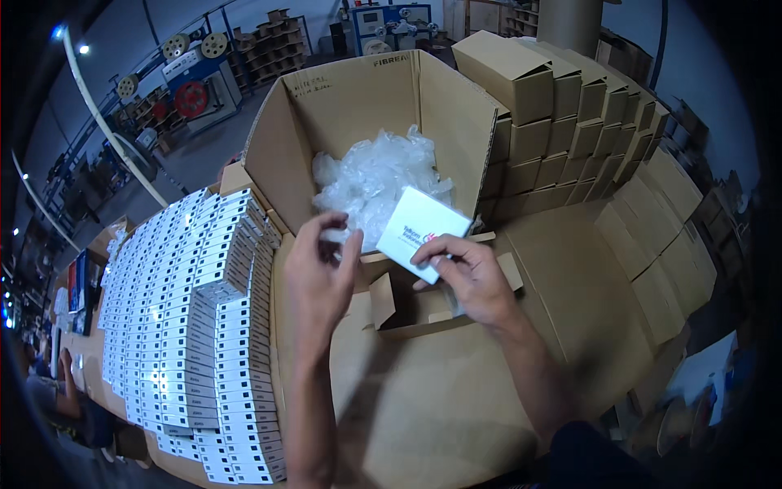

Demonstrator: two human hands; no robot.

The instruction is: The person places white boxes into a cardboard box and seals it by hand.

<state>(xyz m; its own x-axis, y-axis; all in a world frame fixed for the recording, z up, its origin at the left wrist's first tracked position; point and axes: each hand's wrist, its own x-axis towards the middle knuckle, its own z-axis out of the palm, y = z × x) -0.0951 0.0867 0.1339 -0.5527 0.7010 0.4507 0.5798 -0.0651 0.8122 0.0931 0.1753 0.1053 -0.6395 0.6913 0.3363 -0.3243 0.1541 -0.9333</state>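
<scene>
My right hand (pixel 472 279) grips a flat white square box (pixel 414 218) by its lower right edge, thumb on the printed face. The box is tilted, with coloured print on the side I see. My left hand (pixel 319 265) is raised to the left of it, fingers curved and apart, with nothing in them and not touching the box. Under my right hand a small brown cardboard box (pixel 391 332) sits on the cardboard-covered table (pixel 432 399) with its flaps up. My right hand and the white box hide part of its inside.
Behind my hands, a large open carton (pixel 350 106) holds crumpled clear plastic bags (pixel 375 171). Tall stacks of thin white boxes (pixel 187 326) line the left side. Brown cardboard boxes (pixel 562 122) are piled at the back right. Another person's arm (pixel 69 391) shows at far left.
</scene>
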